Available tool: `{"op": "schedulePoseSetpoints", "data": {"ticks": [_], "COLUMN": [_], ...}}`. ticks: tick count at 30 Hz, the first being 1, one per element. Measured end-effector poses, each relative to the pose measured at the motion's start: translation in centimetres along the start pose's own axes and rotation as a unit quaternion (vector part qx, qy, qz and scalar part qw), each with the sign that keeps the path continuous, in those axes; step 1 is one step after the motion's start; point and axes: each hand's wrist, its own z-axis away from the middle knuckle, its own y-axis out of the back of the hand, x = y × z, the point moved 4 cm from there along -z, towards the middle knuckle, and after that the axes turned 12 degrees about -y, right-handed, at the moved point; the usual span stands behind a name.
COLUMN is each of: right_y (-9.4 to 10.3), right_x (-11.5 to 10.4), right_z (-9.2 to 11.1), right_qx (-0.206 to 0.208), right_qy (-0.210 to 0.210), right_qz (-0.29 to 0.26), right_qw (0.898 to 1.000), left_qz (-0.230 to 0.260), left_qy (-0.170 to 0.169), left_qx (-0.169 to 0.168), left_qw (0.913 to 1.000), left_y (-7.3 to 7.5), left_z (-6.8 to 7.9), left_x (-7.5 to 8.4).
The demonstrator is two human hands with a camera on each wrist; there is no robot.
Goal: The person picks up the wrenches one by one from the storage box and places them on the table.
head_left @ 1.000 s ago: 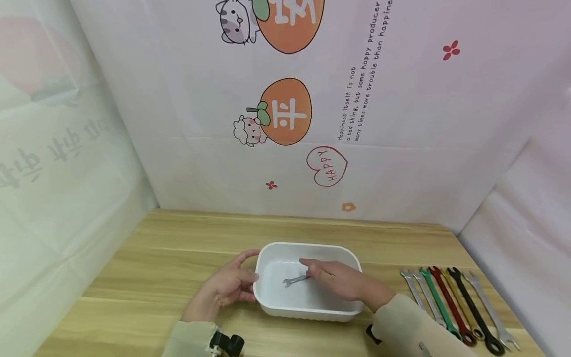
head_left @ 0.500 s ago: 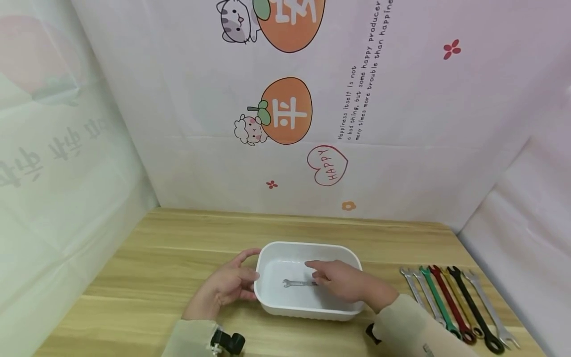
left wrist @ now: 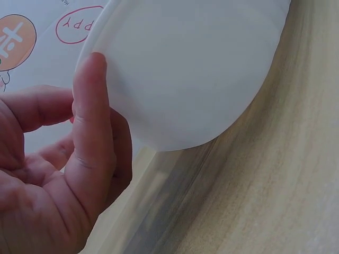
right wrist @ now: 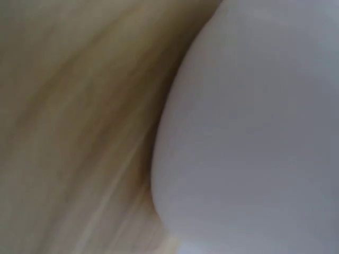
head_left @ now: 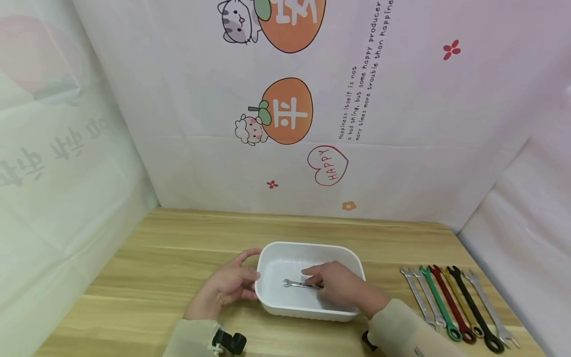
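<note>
A small silver wrench [head_left: 294, 284] lies slantwise in a white rectangular box [head_left: 285, 311], its open end toward the left. My right hand [head_left: 341, 285] reaches into the box from the right, with curled fingers on the wrench's right part, which they partly hide. In the right wrist view only the box's outer wall [right wrist: 249, 137] and the table show, not the hand. At the box's left end my left hand [head_left: 232, 282] holds the rim and corner. The left wrist view shows that hand's fingers [left wrist: 90, 100] bent against the box's outer wall.
Several wrenches lie side by side at the table's right: silver ones [head_left: 490, 307], a green one [head_left: 440, 302], a red one [head_left: 451, 302], a gold one [head_left: 461, 302] and a black one [head_left: 475, 307]. A printed white cloth [head_left: 214, 173] hangs behind the wooden table [head_left: 178, 248].
The wrench in the box turned from rising rightward, to level, to dipping slightly rightward. My right hand drew its extended index finger in toward it. The left hand and box stayed nearly still.
</note>
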Motion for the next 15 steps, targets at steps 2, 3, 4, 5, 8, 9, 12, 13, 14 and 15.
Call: {"op": "schedulePoseSetpoints", "data": {"ticks": [2,3,4,5,8,9,12,13,14,15], "right_y": [-0.06,-0.09,-0.11,-0.13,-0.14,-0.15,-0.16,-0.17,-0.18,-0.19], "right_x": [-0.02,-0.04,-0.08,-0.12,-0.36,-0.42,-0.71,-0.75,-0.82,-0.88], "right_z": [0.09,0.12,0.15,0.17,0.28,0.31,0.43,0.45,0.47,0.48], "right_qx": [0.0,0.002,0.004,0.007,0.02,0.024,0.03,0.032,0.033,0.033], "right_qy": [0.004,0.009,0.014,0.022,0.045,0.052,0.064,0.063,0.062,0.061], "right_qz": [0.005,0.011,0.018,0.027,0.058,0.067,0.082,0.083,0.087,0.092], "right_qw": [1.0,1.0,1.0,0.999,0.997,0.996,0.994,0.994,0.994,0.993], "left_qz": [-0.001,-0.001,0.0,0.0,0.0,0.0,0.0,0.001,0.001,0.002], "left_qy": [0.0,0.0,-0.001,-0.001,-0.001,0.0,0.001,0.001,0.001,0.001], "left_qx": [0.0,0.001,0.001,0.001,0.002,0.002,0.002,0.002,0.002,0.001], "left_qw": [1.0,1.0,1.0,1.0,1.0,1.0,1.0,1.0,1.0,1.0], "left_y": [-0.01,-0.01,-0.02,-0.02,-0.03,-0.02,-0.02,-0.02,-0.01,-0.02], "left_z": [-0.06,-0.08,-0.11,-0.12,-0.13,-0.13,-0.11,-0.1,-0.1,-0.1], "left_x": [-0.02,-0.02,-0.01,0.0,0.03,0.03,0.02,0.02,0.02,0.02]}}
